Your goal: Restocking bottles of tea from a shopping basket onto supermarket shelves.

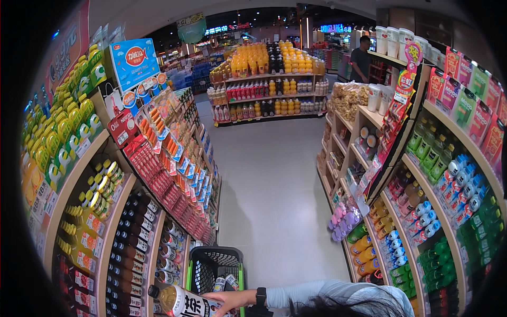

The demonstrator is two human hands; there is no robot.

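My right hand [231, 301] reaches in from the lower right, with a light-blue sleeve [301, 294] and a dark watch [261, 297] at the wrist. Its fingers are closed round a tea bottle [181, 302] with amber liquid, a dark cap and a white label. The bottle is tilted, cap toward the left, beside the beverage shelf. Just beyond the hand stands a black mesh shopping basket [216, 254] with green edges. A few white-labelled containers [231, 281] lie inside it, partly hidden by my hand. My left hand is out of view.
Left shelves hold dark-drink bottles [132, 238], with hanging snack packs [174, 153] farther along. Right shelves carry green bottles [430, 153] and boxed cup drinks [470, 100]. A grey floor aisle [269, 195] leads to an orange-juice display [269, 61]. Another person [361, 61] stands at the far right.
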